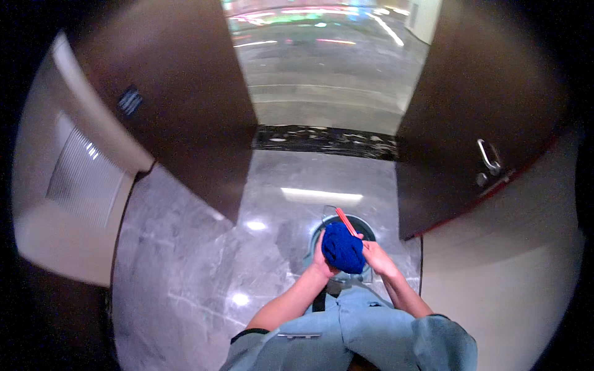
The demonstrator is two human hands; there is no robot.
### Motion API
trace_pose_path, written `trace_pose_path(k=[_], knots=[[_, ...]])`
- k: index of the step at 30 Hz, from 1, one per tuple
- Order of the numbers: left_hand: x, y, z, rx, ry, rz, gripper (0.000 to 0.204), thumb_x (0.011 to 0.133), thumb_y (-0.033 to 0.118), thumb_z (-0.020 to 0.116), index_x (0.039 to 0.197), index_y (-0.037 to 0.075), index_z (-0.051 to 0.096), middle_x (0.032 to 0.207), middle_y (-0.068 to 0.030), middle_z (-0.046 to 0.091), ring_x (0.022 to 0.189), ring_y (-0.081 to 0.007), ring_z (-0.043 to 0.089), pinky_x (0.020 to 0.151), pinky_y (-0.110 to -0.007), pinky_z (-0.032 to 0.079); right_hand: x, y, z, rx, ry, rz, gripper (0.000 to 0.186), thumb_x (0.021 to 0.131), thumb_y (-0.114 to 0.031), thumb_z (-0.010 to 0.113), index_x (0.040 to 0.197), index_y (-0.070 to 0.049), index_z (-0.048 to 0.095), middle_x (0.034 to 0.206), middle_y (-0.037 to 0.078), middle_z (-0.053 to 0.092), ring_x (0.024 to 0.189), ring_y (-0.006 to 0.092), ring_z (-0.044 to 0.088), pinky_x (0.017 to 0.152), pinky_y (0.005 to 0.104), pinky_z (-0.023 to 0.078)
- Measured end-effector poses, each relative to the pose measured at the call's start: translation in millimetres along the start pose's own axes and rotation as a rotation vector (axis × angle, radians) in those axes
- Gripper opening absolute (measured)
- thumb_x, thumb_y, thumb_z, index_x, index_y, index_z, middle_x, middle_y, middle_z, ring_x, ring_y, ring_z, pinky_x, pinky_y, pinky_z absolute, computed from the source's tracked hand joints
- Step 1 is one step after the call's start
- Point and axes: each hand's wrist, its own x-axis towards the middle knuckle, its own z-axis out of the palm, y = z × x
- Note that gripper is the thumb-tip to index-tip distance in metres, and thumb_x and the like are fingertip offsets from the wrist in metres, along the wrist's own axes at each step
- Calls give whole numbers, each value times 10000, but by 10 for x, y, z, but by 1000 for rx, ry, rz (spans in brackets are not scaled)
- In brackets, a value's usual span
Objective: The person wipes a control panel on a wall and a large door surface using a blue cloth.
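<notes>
A bunched blue cloth (343, 247) is held up between my two hands in front of my body. My left hand (323, 263) is closed around its left side. From the right, my right hand (377, 258) grips the cloth too, its fingers partly hidden by the folds. A thin red stick-like thing (346, 221) slants up from behind the cloth beside my right thumb; its lower end is hidden, so its kind cannot be told. Directly beneath is a grey-green round bucket (369, 229), largely covered by the cloth and hands, with a thin wire handle (327, 208) at its far side.
Two dark brown doors stand open, one at left (185, 111) and one at right (445, 154) with a metal handle (489, 156). Between them a black patterned threshold strip (325, 141) crosses the shiny grey floor (185, 247). A ribbed panel (86, 176) is on the left wall.
</notes>
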Motion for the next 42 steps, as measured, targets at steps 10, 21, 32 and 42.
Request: trace_pose_path(k=[10,21,32,42], knots=[[1778,920,55,58,394,-161,478,875,538,438,1036,135,640,1046,-88,659,953,-293,623,858,-460,503,1866,439,-470,487,377,-26,414,908,-426,546,747,-54,632,717,-24,599,628,63,504,557,258,411],[3528,1624,-92,129,587,-244,425,852,494,518,980,111,652,1054,-111,648,993,-337,588,892,-502,457,3990,1227,-1523,457,435,393,526,707,-559,686,666,-48,567,593,42,535,553,163,509,519,344,400],[5158,1956,-401,144,671,-470,426,902,433,467,1091,80,612,1088,-105,638,1016,-297,585,913,-452,454,5481,2330,-2521,394,604,717,581,657,-474,718,962,10,613,990,188,646,936,298,623,813,366,485],[6231,2228,-356,440,685,-706,420,915,432,450,1139,93,556,962,-139,653,883,-313,622,797,-439,501,5801,2272,-2640,404,602,730,786,689,-541,700,1227,12,547,1116,252,615,1091,310,585,923,381,454]])
